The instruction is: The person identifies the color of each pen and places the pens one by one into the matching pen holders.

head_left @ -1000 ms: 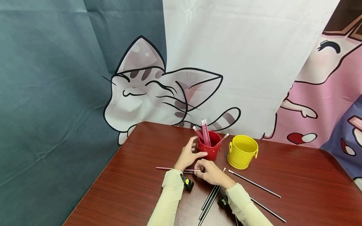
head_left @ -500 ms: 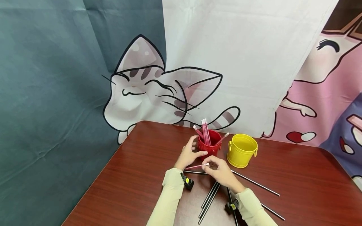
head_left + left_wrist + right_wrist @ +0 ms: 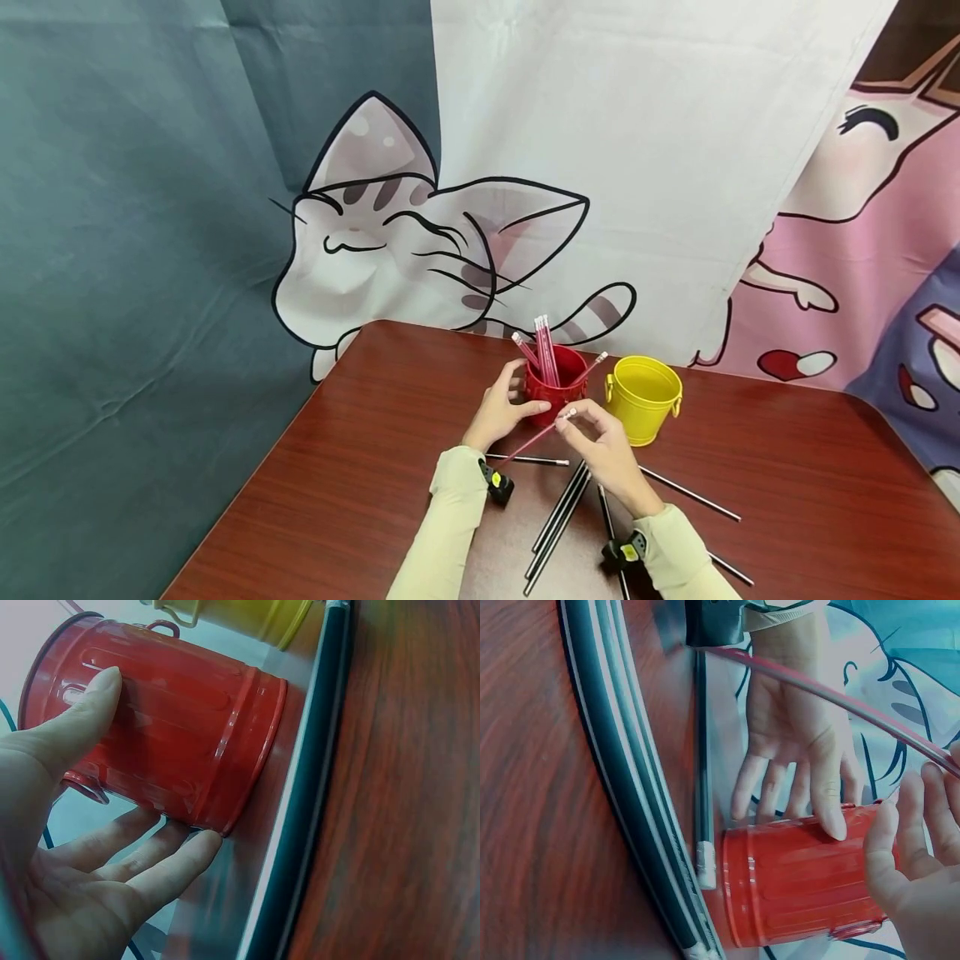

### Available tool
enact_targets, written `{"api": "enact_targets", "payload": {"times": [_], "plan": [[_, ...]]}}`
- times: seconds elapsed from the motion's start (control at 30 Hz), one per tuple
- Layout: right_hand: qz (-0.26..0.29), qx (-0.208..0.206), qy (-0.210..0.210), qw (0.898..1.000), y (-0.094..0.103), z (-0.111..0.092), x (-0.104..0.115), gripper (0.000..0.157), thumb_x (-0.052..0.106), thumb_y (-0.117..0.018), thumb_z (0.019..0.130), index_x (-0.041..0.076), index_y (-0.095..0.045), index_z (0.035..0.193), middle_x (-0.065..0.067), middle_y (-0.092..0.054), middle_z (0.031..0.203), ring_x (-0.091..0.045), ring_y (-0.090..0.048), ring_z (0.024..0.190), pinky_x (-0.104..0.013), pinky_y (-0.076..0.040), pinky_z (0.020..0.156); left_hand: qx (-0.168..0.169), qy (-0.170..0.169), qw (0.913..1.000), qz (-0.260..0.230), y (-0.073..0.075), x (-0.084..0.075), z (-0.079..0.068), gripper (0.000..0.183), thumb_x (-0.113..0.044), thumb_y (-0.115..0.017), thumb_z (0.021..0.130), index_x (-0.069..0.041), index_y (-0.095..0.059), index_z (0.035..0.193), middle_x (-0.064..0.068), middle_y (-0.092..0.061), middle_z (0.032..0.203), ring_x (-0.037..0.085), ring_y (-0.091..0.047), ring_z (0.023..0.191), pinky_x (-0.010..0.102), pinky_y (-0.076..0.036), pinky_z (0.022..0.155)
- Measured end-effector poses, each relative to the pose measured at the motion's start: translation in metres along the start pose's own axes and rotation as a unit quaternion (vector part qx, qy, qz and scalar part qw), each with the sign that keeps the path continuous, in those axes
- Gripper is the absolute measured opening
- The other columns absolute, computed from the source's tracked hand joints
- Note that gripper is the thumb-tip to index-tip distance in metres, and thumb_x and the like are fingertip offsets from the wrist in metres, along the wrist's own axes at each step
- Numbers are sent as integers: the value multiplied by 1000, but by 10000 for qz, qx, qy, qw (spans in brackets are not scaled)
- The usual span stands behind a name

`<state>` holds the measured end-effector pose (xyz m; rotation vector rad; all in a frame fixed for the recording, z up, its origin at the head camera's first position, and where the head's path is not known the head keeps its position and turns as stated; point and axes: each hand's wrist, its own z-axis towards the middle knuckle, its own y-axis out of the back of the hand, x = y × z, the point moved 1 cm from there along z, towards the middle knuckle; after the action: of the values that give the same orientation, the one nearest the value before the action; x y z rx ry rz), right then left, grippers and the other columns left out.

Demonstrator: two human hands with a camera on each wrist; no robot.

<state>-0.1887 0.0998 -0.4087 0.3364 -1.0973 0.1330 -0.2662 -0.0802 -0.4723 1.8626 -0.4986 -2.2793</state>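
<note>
A red bucket [image 3: 566,397] with pink pencils [image 3: 547,354] standing in it is near the back of the table. My left hand [image 3: 497,414] holds its side; the left wrist view puts the thumb on the bucket's wall [image 3: 172,712] and the fingers around the opposite side. Between thumb and fingertips, my right hand [image 3: 609,454] pinches a pink pencil [image 3: 528,442] near its white eraser end. That pencil slants down to the left, in front of the bucket. A black pencil [image 3: 534,460] lies crosswise just beneath it on the table.
Beside the red bucket, to the right, stands a yellow bucket [image 3: 639,412]. Several black pencils [image 3: 557,535] lie bunched between the forearms. Another black pencil [image 3: 690,493] lies to the right, and one more passes under the right wrist. A printed cloth [image 3: 517,125] hangs behind the table.
My right hand has lifted the pink pencil from near the table, moving up and right and tilting its eraser end upward. My left hand stays at the red bucket.
</note>
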Motion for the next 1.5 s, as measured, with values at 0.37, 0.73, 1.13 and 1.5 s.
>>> {"api": "enact_targets", "payload": {"times": [0.37, 0.73, 1.13, 1.5], "plan": [[-83, -525, 231, 9983, 6, 2, 13, 12, -6, -56, 87, -7, -53, 98, -18, -56, 91, -19, -57, 81, -20, -50, 72, -4, -82, 10000, 53, 1, 0, 0, 72, -39, -74, 75, -42, -32, 133, 6, -56, 121, 25, -57, 105, 42, -49, 87], [90, -786, 280, 9965, 14, 3, 11, 13, -3, -58, 86, -3, -53, 99, -11, -57, 89, -24, -57, 78, -25, -53, 67, -16, -137, 9999, 56, 0, -1, -1, 72, -38, -74, 75, -40, -33, 134, 6, -56, 119, 24, -57, 105, 42, -48, 87], [-469, -738, 979, 9914, 14, 11, 44, 17, -10, -58, 83, -2, -55, 98, -10, -57, 88, -19, -55, 76, -19, -51, 66, -16, -126, 9999, -76, 0, 0, -1, 72, -36, -74, 75, -39, -34, 134, 8, -57, 119, 27, -58, 104, 43, -48, 87], [-550, -857, 1173, 9879, 17, 28, 60, 14, -9, -58, 83, -5, -54, 96, -12, -55, 91, -15, -56, 80, -17, -51, 69, -40, -91, 10000, 5, 1, 0, 1, 72, -37, -75, 74, -40, -34, 133, 7, -57, 117, 24, -59, 103, 40, -49, 87]]}}
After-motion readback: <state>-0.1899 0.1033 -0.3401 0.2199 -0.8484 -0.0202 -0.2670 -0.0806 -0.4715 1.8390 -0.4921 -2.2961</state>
